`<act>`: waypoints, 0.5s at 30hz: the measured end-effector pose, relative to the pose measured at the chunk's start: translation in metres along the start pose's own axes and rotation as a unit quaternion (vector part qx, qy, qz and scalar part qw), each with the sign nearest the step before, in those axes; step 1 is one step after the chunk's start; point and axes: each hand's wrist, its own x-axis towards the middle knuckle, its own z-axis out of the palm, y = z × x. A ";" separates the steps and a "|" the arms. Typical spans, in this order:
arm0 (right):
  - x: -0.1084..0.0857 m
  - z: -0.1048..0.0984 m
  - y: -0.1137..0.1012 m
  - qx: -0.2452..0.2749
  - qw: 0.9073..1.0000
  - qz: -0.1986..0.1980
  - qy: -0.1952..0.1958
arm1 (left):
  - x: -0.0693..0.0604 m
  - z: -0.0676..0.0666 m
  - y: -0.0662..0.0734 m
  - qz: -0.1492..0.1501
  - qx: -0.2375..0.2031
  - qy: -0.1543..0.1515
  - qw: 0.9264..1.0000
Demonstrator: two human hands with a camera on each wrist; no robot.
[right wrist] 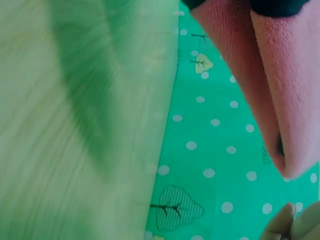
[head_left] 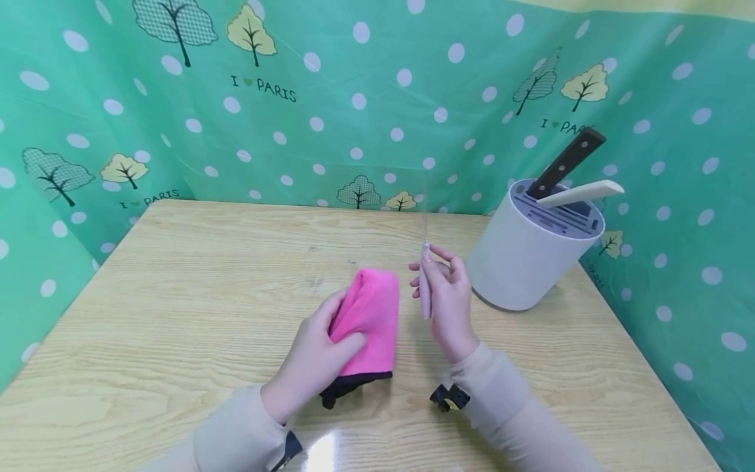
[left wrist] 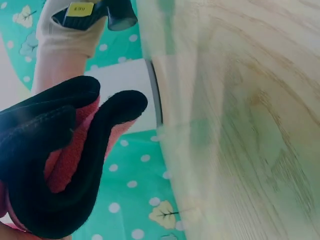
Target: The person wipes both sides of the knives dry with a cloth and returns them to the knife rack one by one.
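My left hand [head_left: 315, 354] grips a folded pink cloth [head_left: 380, 321] with a black edge, held above the table. To its right, my right hand [head_left: 451, 301] holds a knife [head_left: 426, 282] by its pale handle. The thin blade points up and away and is seen nearly edge-on, so its outline is faint. Cloth and knife are apart. In the left wrist view, the black edge of the cloth [left wrist: 55, 215] shows its folded layers. From the right wrist, the pink cloth [right wrist: 295, 75] hangs at the upper right, and only fingertips [right wrist: 280, 225] of my right hand appear; the knife is out of that view.
A white round knife block [head_left: 513, 262] stands at the table's right side, beyond my right hand. A dark-handled knife [head_left: 569, 160] and a white-handled one [head_left: 584, 193] stick out of its slots. A green dotted curtain [head_left: 330, 131] borders the wooden table [head_left: 194, 295].
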 end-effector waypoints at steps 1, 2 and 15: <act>0.001 -0.002 -0.001 -0.011 1.000 -0.003 -0.003 | 0.001 -0.001 -0.001 -0.002 0.001 0.001 1.000; 0.001 -0.004 -0.003 -0.018 1.000 -0.006 -0.005 | 0.002 -0.003 -0.002 -0.005 0.002 0.001 1.000; 0.015 -0.037 -0.029 -0.123 0.988 -0.090 -0.006 | 0.009 -0.022 -0.009 -0.034 0.024 -0.010 0.999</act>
